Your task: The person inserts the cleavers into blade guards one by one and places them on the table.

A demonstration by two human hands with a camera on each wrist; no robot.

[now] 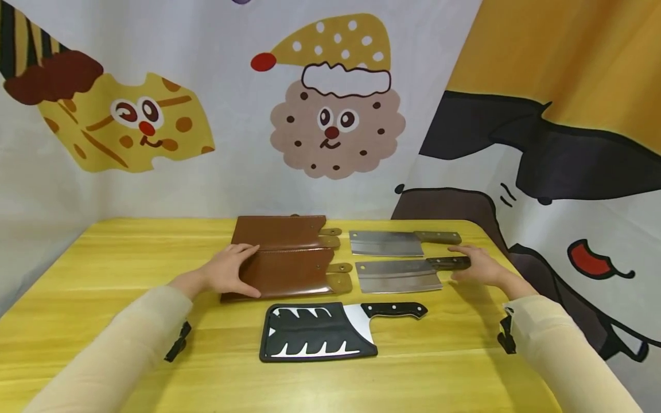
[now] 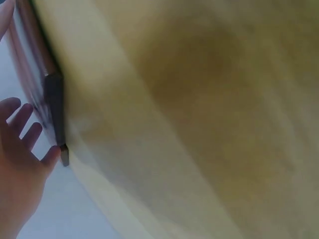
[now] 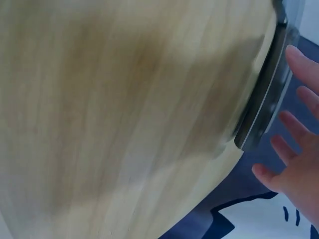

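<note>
My left hand (image 1: 225, 272), thumb and fingers spread, is at the left end of the nearer brown leather knife sheath (image 1: 291, 274). In the left wrist view the fingers are straight beside the sheath's edge (image 2: 54, 107). My right hand (image 1: 481, 267) reaches round the end of the dark handle (image 1: 448, 263) of the nearer cleaver (image 1: 397, 277), whose bare blade points left. The right wrist view shows its fingers (image 3: 294, 127) loosely extended beside that handle, not closed on it. Both sheaths lie flat, with tan snap straps at their right ends.
Behind are a second brown sheath (image 1: 279, 232) and a second cleaver (image 1: 387, 243) with a wooden handle. Closest to me lies a black-handled cleaver (image 1: 395, 310) in a black-and-white blade cover (image 1: 315, 332). The yellow wood-grain table (image 1: 217, 367) meets a cartoon-printed curtain (image 1: 232, 189).
</note>
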